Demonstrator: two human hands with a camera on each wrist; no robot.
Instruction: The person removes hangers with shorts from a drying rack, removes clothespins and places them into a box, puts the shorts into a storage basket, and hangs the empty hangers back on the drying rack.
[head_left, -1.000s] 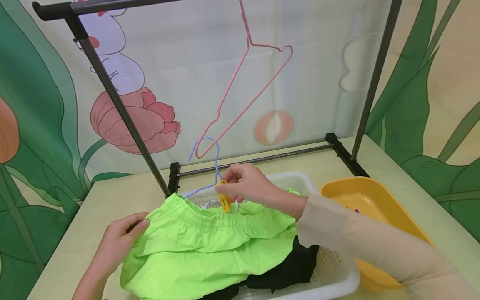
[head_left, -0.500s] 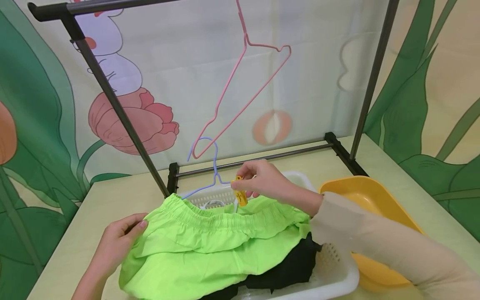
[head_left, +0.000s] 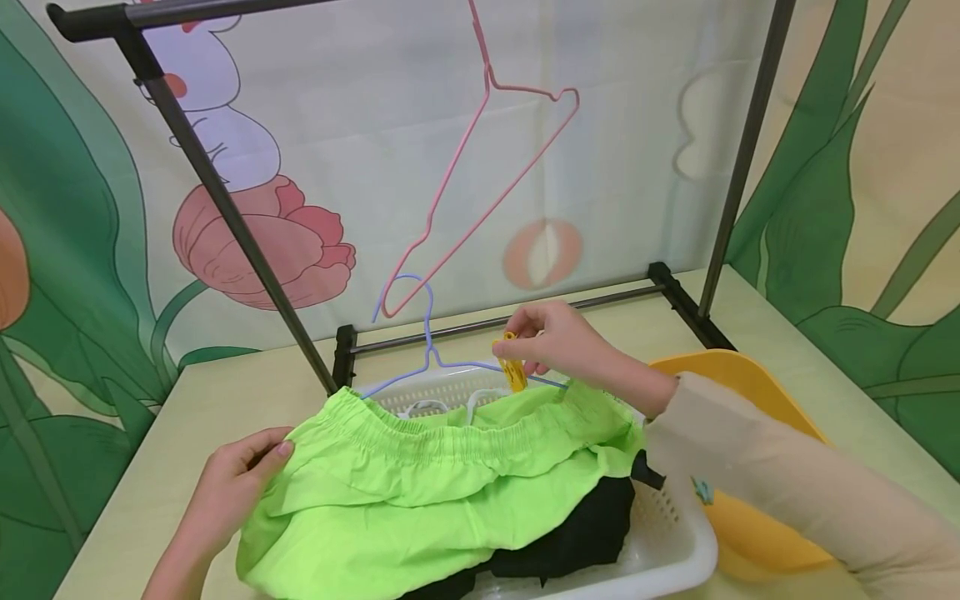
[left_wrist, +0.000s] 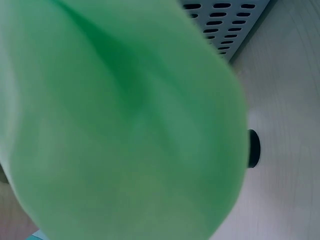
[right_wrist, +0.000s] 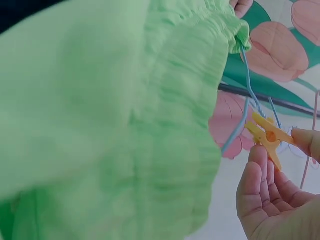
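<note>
Bright green shorts [head_left: 397, 483] with a gathered waistband are spread over a white basket. My left hand [head_left: 236, 483] grips their left waist corner, thumb in front; in the left wrist view blurred green cloth [left_wrist: 130, 125] hides that hand. A blue hanger [head_left: 429, 325] stands behind the front waistband, hook up, its arms' ends hidden at the shorts. Between thumb and fingers, my right hand [head_left: 551, 337] pinches a yellow clothespin [head_left: 513, 367] over the hanger's right arm. In the right wrist view the clothespin [right_wrist: 270, 137] points toward the hanger, apart from the waistband.
The white basket [head_left: 697, 558] also holds a black garment [head_left: 585, 533]. A yellow tray [head_left: 757, 542] stands to its right, partly behind my sleeve. Above, a pink hanger [head_left: 457, 167] hangs beneath the black rack [head_left: 232, 208], whose base bar [head_left: 600, 300] runs behind the basket.
My right hand has carried the clothespin right and slightly up, away from the hanger's neck. More of the hanger's right arm shows, and the shorts' right side extends further right. My left hand stays put.
</note>
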